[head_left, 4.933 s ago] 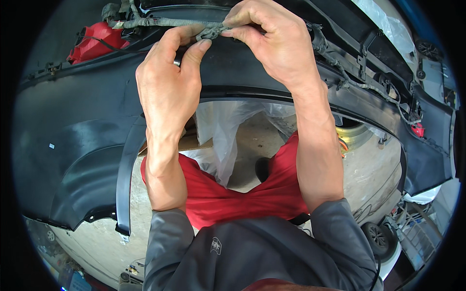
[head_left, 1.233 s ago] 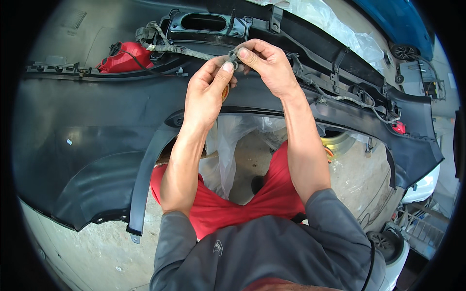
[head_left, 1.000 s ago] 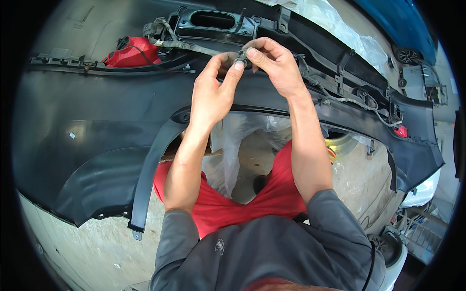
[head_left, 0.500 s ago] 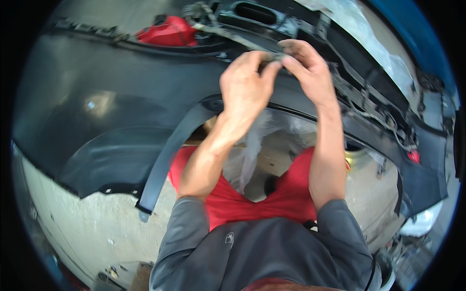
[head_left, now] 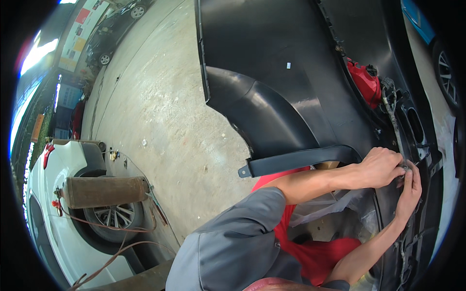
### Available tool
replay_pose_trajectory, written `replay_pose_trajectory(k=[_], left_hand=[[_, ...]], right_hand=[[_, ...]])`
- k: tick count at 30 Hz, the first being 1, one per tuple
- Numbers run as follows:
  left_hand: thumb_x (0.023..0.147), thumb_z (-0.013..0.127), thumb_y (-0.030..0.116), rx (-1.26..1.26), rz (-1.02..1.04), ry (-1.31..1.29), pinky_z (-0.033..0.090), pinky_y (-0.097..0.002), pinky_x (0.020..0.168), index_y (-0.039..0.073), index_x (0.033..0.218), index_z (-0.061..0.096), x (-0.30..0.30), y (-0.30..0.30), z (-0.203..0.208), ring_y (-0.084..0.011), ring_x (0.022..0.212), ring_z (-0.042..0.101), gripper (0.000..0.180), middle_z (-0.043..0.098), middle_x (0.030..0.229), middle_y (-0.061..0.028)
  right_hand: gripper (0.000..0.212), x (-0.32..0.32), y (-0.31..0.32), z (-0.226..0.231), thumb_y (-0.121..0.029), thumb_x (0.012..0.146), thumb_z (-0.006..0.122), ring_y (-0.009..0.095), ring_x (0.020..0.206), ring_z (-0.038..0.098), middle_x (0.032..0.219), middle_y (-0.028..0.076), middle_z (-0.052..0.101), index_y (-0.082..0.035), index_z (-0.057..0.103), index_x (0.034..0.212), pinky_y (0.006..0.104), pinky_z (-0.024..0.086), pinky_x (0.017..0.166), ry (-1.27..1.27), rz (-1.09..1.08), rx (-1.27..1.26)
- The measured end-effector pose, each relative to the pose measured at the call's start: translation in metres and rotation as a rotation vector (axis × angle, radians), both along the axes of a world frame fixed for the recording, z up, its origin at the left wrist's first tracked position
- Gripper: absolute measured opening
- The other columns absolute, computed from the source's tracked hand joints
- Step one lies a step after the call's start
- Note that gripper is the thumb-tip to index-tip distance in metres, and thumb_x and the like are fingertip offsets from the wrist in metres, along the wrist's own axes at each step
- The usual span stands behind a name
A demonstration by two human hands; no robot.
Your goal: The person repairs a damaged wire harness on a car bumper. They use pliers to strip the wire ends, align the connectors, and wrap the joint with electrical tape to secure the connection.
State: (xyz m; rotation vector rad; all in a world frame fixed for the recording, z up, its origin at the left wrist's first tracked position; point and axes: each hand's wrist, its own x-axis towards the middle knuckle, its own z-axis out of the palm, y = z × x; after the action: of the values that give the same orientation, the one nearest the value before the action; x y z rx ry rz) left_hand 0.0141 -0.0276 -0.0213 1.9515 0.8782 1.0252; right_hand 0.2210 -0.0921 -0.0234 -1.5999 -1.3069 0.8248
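A large black bumper cover (head_left: 272, 63) spans the right half of the view, with a wiring harness (head_left: 391, 109) running along its inner side. My left hand (head_left: 381, 168) is closed in a pinch at the harness, knuckles up. Beside it my right hand (head_left: 410, 191) pinches at the same spot with bent fingers, the fingertips of both hands meeting. The small grey piece of harness between them is mostly covered by my fingers. Further along the harness sits a red lamp (head_left: 364, 83). A narrow black trim strip (head_left: 301, 159) curves out from the cover near my left forearm.
A white car (head_left: 68, 233) stands at the left, with a rusty brown gas cylinder (head_left: 107, 192) and reddish hoses (head_left: 111, 225) beside it. Clear plastic sheeting (head_left: 320, 208) hangs under the cover. A blue car (head_left: 420, 22) is at the far right, a dark car (head_left: 109, 36) farther back.
My view has swung left, so the cover and my hands now appear toward the right, and the white car and cylinder show. Both hands still pinch together at the harness.
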Motion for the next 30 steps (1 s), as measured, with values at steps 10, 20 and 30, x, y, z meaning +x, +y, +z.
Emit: replay_pose_trajectory(k=[10, 20, 30], left_hand=[[0.094, 0.077, 0.028, -0.415, -0.136, -0.184, 0.056, -0.0419, 0.067, -0.003, 0.084, 0.075, -0.003, 0.01, 0.007, -0.0285, 0.071, 0.075, 0.032, 0.075, 0.075, -0.0172], [0.103, 0.075, 0.026, -0.608, -0.266, -0.324, 0.051, -0.0301, 0.066, 0.001, 0.092, 0.074, 0.008, 0.018, -0.006, -0.0066, 0.073, 0.06, 0.027, 0.07, 0.076, -0.0007], [0.111, 0.069, 0.02, -0.761, -0.336, -0.381, 0.047, -0.0246, 0.079, 0.003, 0.107, 0.072, 0.004, 0.013, -0.008, -0.0085, 0.083, 0.062, 0.018, 0.071, 0.089, -0.002]], right_hand=[[0.032, -0.007, 0.004, -0.016, -0.023, 0.118, 0.055, 0.009, 0.089, 0.065, 0.113, 0.004, 0.072, 0.001, 0.068, 0.134, 0.0242, 0.053, 0.075, 0.14, -0.037, 0.088], [0.027, -0.036, 0.006, -0.006, -0.02, 0.115, 0.06, 0.01, 0.097, 0.066, 0.111, 0.002, 0.072, 0.0, 0.07, 0.13, 0.026, 0.053, 0.085, 0.233, -0.16, 0.21], [0.031, -0.032, 0.005, -0.013, -0.025, 0.115, 0.062, 0.014, 0.092, 0.073, 0.106, 0.006, 0.076, 0.001, 0.074, 0.127, 0.0296, 0.063, 0.078, 0.618, -0.015, 0.296]])
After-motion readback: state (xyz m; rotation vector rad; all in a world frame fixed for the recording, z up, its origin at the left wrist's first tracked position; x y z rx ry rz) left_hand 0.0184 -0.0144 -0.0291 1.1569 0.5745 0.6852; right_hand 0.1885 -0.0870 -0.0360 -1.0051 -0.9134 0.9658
